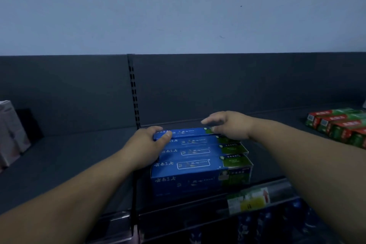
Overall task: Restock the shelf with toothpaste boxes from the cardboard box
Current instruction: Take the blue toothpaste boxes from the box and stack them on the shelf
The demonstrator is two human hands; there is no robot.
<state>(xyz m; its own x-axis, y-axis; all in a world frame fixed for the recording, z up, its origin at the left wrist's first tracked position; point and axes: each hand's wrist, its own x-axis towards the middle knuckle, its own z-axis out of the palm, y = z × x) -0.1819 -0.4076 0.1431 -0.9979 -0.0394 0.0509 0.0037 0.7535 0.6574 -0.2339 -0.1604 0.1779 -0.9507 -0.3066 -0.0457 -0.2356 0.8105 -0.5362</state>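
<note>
Placing step: your left hand (pixel 146 144) clamped on left end of rearmost blue toothpaste box (pixel 188 131), behind box row (pixel 194 164) on shelf (pixel 69 154). Right hand (pixel 229 125) over right end, hold unclear. Next: seat box flush, let go.

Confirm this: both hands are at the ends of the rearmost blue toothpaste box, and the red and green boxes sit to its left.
Not quite. The head view shows the red and green boxes to the right of the rearmost blue toothpaste box, not its left. The left hand and right hand are indeed at its ends.
</note>
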